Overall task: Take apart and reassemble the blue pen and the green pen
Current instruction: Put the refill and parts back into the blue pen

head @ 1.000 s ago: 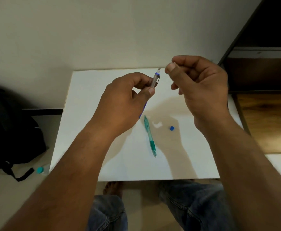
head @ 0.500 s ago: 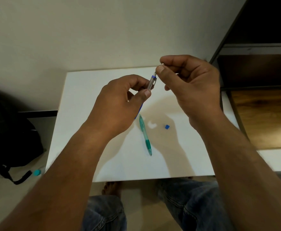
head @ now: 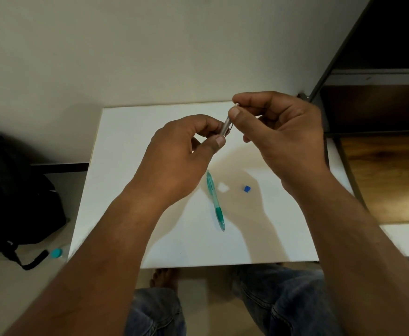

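A white table (head: 130, 146) stands against a pale wall (head: 150, 57), with a dark shelf (head: 380, 105) to its right and a black backpack (head: 9, 190) on the floor to its left. A teal cap (head: 57, 252) lies on the floor just beside the table's near left corner. Below the near edge show jeans (head: 283, 299) and a bare foot (head: 163, 278).

Both hands are raised above the far half of the table. The left hand (head: 181, 154) has its fingers curled, thumb and forefinger clamped on the lower part of the blue pen (head: 225, 126), which points up and to the right; only a short grey stretch of its barrel shows between the hands. The right hand (head: 278, 132) pinches the pen's upper end between thumb and forefinger, its other fingers curled in behind. The two thumbs sit near each other along the barrel.

The green pen (head: 215, 201) lies flat on the table under the hands, untouched, its length running from far to near and slightly rightward. A small blue piece (head: 246, 188) rests on the table to its right, apart from it. Between them is a small bright patch, perhaps a clear part or just light between the hands' shadows; I cannot tell which.
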